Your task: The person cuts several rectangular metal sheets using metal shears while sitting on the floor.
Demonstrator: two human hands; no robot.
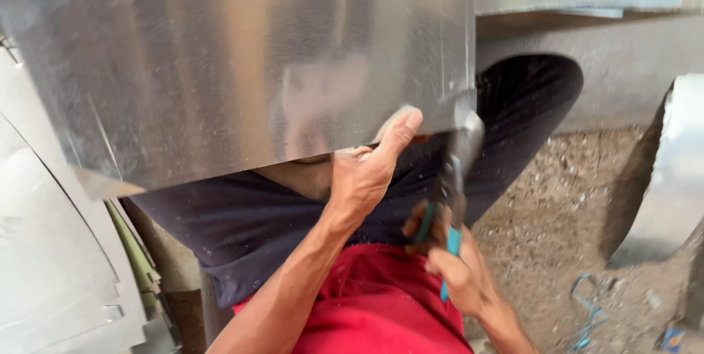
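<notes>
A large shiny metal sheet (242,60) fills the upper left and lies over my lap. My left hand (367,170) grips its lower edge from beneath, with the thumb pressed up on the sheet's face. My right hand (455,266) is closed on the blue handles of metal snips (451,192). The snips' jaws bite the sheet's lower right corner. My dark trousers and red shirt show below the sheet.
Several cut metal sheets (51,251) are stacked at the left. Another bent metal piece (675,170) stands at the right edge. Gritty ground (565,214) with a blue wire scrap (587,310) lies to the right. A concrete wall runs behind.
</notes>
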